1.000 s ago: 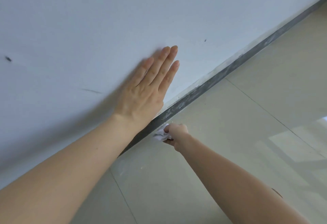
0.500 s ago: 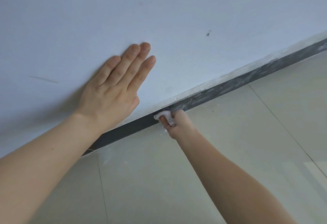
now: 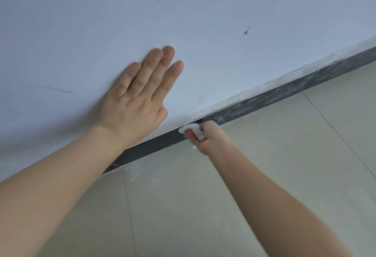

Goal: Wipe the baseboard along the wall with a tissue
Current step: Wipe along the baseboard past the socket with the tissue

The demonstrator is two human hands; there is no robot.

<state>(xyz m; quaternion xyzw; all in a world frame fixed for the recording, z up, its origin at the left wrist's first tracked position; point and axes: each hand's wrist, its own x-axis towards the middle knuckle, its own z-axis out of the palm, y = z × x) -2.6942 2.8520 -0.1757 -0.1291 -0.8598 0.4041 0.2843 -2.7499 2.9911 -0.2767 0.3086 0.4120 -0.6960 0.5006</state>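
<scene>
A dark grey baseboard (image 3: 270, 99) runs diagonally from lower left to upper right where the white wall (image 3: 203, 12) meets the floor. Its right stretch is streaked with white dust; the stretch left of my right hand looks darker and cleaner. My right hand (image 3: 209, 137) is shut on a crumpled white tissue (image 3: 193, 130) and presses it against the baseboard. My left hand (image 3: 138, 98) lies flat on the wall above the baseboard, fingers together and extended, holding nothing.
Pale beige floor tiles (image 3: 264, 165) with thin grout lines fill the lower right. White dust flecks lie on the floor near the baseboard (image 3: 135, 177). The wall carries a small dark mark (image 3: 246, 31) and a thin scratch (image 3: 55, 89).
My right hand has slid the tissue rightward along the baseboard. The view has swung, so the baseboard now lies flatter in the frame. My left hand stays flat on the wall.
</scene>
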